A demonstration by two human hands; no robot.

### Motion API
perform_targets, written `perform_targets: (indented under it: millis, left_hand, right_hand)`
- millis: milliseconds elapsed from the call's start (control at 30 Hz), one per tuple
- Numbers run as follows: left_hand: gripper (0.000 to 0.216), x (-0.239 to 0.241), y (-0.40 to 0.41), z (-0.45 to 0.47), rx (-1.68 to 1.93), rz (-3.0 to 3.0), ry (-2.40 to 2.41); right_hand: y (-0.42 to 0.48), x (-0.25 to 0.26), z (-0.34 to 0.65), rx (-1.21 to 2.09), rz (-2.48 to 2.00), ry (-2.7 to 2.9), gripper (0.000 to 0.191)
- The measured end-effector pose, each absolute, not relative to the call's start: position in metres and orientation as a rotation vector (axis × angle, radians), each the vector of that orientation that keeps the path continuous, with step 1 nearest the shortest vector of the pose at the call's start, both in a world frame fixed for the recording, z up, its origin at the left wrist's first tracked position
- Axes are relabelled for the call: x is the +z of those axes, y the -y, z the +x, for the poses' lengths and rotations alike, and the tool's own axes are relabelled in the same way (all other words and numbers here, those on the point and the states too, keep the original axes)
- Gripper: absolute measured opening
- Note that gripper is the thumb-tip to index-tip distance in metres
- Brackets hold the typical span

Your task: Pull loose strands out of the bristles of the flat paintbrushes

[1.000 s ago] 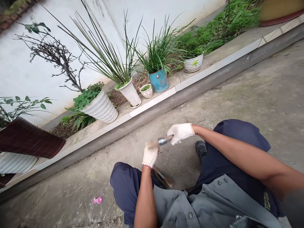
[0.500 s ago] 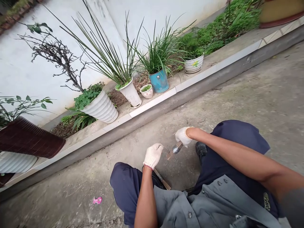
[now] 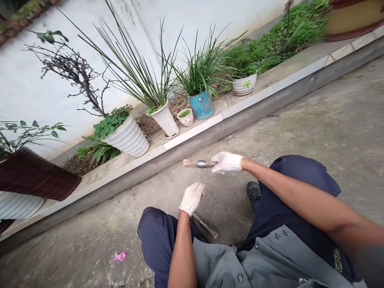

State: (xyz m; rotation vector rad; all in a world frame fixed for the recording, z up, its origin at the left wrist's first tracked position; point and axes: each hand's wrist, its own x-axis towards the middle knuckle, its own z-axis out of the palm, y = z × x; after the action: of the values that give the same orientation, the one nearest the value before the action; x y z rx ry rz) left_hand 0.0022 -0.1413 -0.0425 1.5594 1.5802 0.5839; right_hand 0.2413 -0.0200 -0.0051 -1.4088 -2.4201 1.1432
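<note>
- Now the stick (image 3: pixel 190 163) is pointing almost level, having swung up from its downward slant half a second ago.
- The right hand (image 3: pixel 227 162) is gripping the stick's right end, its gloved fingers closed around it.
- The left hand (image 3: pixel 192 197), below the stick, is apparently pinching a thin wire (image 3: pixel 199 176) running up to the coil (image 3: pixel 202 164) around the stick.
- That strand is stretching straight, so the turning stick is probably keeping it taut.
- Another stick (image 3: pixel 205 226) is lying below the first.
</note>
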Motion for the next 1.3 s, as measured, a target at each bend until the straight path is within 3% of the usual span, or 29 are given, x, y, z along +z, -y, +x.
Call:
perform_targets:
  millis: [133,267,367,500,567,733,833,967,1100,1200,1300]
  left_hand:
    - [0.03,-0.05,0.143,0.0,0.533,1.572,-1.55]
    - [0.031,-0.047,0.145,-0.005,0.463,1.783,-1.596]
    - [0.032,-0.043,0.148,-0.008,0.446,1.934,-1.615]
    - [0.035,-0.044,0.151,-0.011,0.473,1.924,-1.571]
    - [0.034,-0.044,0.151,-0.012,0.506,1.915,-1.557]
    - [0.036,-0.041,0.153,-0.017,0.571,1.862,-1.594]
    - [0.041,-0.04,0.159,-0.018,0.604,1.846,-1.622]
    - [0.035,-0.035,0.168,-0.019,0.492,1.98,-1.726]
    - [0.034,-0.025,0.172,-0.02,0.327,2.171,-1.826]
    - [0.034,-0.018,0.172,-0.02,0.254,2.18,-1.809]
    - [0.034,-0.014,0.173,-0.02,0.295,2.151,-1.731]
  right_hand:
    - [0.013,-0.01,0.234,0.654,-1.737,2.509,0.027]
    - [0.026,-0.016,0.227,0.571,-1.867,2.759,0.03]
    - [0.045,-0.017,0.228,0.845,-1.765,2.9,0.022]
    - [0.068,-0.011,0.239,1.627,-1.289,3.044,0.026]
    - [0.075,-0.005,0.243,1.669,-1.15,2.952,0.025]
    - [0.077,0.006,0.234,1.461,-1.263,2.438,0.019]
    - [0.069,0.005,0.22,1.148,-1.447,2.306,0.023]
    - [0.058,0.002,0.206,0.613,-1.674,2.459,0.026]
    - [0.063,0.002,0.199,0.302,-1.737,2.844,0.028]
    - [0.075,0.007,0.203,0.294,-1.656,3.056,0.026]
    - [0.09,0.021,0.216,0.601,-1.585,2.971,0.01]
